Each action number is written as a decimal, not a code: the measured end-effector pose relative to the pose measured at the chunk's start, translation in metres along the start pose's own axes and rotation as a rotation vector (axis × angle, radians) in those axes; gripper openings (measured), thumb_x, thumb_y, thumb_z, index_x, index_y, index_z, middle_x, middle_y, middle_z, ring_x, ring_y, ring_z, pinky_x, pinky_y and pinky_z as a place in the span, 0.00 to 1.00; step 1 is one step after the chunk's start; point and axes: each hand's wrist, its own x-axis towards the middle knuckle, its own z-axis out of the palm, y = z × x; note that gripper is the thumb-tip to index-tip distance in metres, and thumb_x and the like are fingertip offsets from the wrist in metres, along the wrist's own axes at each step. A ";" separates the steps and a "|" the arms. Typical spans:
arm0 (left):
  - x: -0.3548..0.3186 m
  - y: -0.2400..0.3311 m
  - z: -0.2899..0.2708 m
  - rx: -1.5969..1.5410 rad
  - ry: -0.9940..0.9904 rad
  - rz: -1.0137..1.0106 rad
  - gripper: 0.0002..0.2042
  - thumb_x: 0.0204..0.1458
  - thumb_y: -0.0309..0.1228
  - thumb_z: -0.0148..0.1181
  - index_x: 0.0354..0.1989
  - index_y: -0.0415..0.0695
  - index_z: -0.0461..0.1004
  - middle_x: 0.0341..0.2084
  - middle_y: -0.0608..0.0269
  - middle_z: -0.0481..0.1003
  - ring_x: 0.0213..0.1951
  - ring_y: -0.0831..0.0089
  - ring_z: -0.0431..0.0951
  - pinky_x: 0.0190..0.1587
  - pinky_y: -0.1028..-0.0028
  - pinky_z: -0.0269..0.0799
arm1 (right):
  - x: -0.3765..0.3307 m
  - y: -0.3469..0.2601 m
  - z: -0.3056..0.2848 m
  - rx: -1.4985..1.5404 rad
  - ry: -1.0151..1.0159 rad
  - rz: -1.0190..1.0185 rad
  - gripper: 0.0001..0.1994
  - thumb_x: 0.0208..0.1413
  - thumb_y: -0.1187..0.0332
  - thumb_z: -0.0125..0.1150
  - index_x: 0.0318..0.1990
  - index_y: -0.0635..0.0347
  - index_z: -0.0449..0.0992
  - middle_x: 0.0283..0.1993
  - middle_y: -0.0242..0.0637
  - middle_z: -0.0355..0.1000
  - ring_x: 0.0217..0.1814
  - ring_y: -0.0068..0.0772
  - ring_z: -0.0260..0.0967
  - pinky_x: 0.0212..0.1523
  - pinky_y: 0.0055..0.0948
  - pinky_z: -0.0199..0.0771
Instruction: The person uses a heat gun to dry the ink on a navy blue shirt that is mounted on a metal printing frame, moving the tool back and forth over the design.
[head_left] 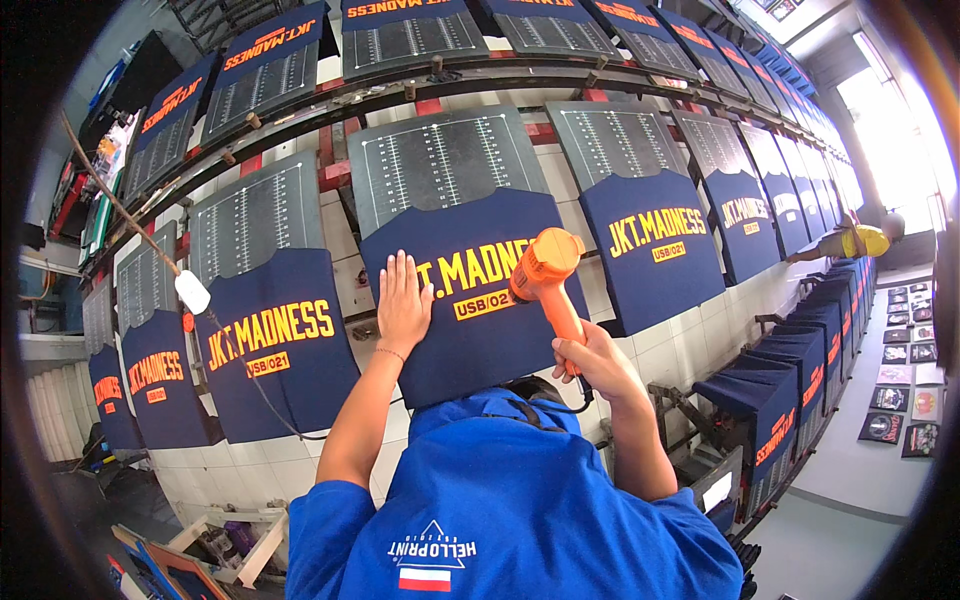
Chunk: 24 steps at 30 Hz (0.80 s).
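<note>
In front of me a navy T-shirt (450, 350) with a yellow print lies over a grey printing board (450, 150) marked with white scales. My left hand (403, 305) rests flat on the shirt, fingers stretched out, beside the left end of the print. Wrapped round the handle of an orange heat gun (553, 268) is my right hand (603, 365). Its dark nozzle faces left, over the right part of the print, and covers some of the lettering. A dark cord runs from the bottom of the handle.
Printed navy shirts (265, 350) lie on boards to both sides, with another row of boards (410, 45) behind a dark rail. A white plug-like piece (192, 292) hangs on a cord at the left. Someone in a yellow top (865, 241) stands far right, near more draped shirts (770, 395).
</note>
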 end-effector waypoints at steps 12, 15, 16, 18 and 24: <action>-0.007 -0.002 -0.002 0.010 0.029 -0.035 0.32 0.66 0.43 0.45 0.71 0.31 0.54 0.72 0.43 0.52 0.75 0.51 0.48 0.75 0.56 0.41 | 0.006 -0.010 -0.010 -0.036 -0.060 0.039 0.13 0.60 0.66 0.60 0.43 0.67 0.70 0.27 0.33 0.71 0.25 0.22 0.73 0.26 0.22 0.75; 0.001 -0.005 0.002 0.019 0.064 -0.064 0.31 0.66 0.43 0.45 0.70 0.31 0.55 0.72 0.43 0.53 0.74 0.51 0.49 0.75 0.57 0.42 | 0.010 -0.013 -0.006 -0.060 -0.050 0.012 0.13 0.60 0.66 0.60 0.44 0.68 0.70 0.27 0.34 0.72 0.25 0.23 0.73 0.26 0.23 0.74; 0.000 -0.002 0.002 0.015 0.053 -0.068 0.31 0.66 0.42 0.45 0.70 0.31 0.55 0.72 0.43 0.53 0.74 0.51 0.49 0.75 0.57 0.43 | 0.010 -0.012 -0.004 -0.075 -0.046 0.014 0.13 0.60 0.66 0.60 0.44 0.68 0.70 0.27 0.34 0.72 0.25 0.23 0.73 0.26 0.23 0.74; -0.006 0.005 -0.001 0.005 0.030 -0.080 0.31 0.66 0.42 0.45 0.70 0.31 0.55 0.72 0.43 0.53 0.74 0.51 0.49 0.75 0.57 0.43 | 0.010 -0.010 -0.003 -0.107 -0.040 0.022 0.12 0.59 0.67 0.60 0.43 0.68 0.70 0.26 0.34 0.71 0.25 0.24 0.73 0.26 0.24 0.74; -0.041 0.022 -0.009 -0.020 -0.013 -0.078 0.32 0.65 0.41 0.47 0.71 0.30 0.53 0.72 0.42 0.52 0.75 0.50 0.48 0.75 0.57 0.42 | 0.011 -0.011 0.000 -0.071 -0.094 0.039 0.11 0.59 0.67 0.60 0.40 0.66 0.69 0.26 0.34 0.70 0.25 0.24 0.72 0.26 0.24 0.72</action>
